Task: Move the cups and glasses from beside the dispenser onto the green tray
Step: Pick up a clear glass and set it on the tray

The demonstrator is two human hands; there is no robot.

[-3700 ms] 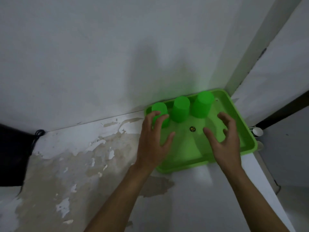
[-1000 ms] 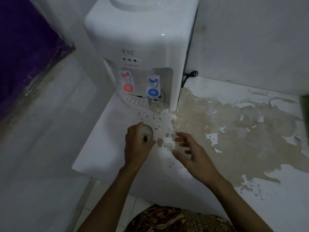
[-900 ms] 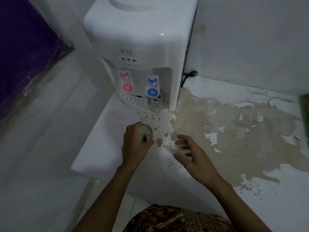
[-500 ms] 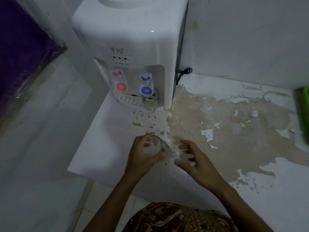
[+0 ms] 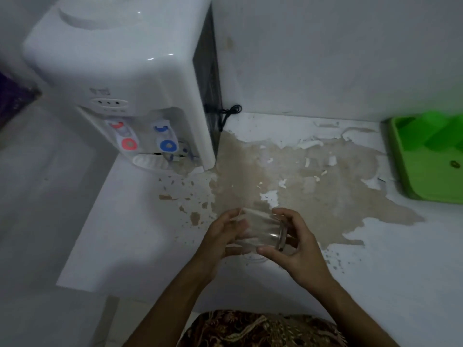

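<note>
Nearest to me, at the front edge of the counter, a patterned brown cloth covers my lap. Just beyond it, above the counter's front middle, I hold a clear drinking glass on its side between both hands: my left hand wraps the closed base, fingers curled around it, and my right hand grips the rim end, thumb beneath and fingers over the top. The glass's long axis runs left to right, mouth pointing toward the green tray, so the right hand is the nearer one for the carry; I judge the glass must be turned upright or mouth-down before it is set there. The glass is smooth, cylindrical and transparent, slippery by my estimate. The counter surface is white paint, peeled in a broad tan patch with loose flakes across its middle. At the far right edge sits the tray, glossy moulded plastic with a raised lip, holding green plastic cups at its back. At the far left corner stands the white water dispenser, rounded plastic, with a red tap and a blue tap; a black cord trails from its rear.
</note>
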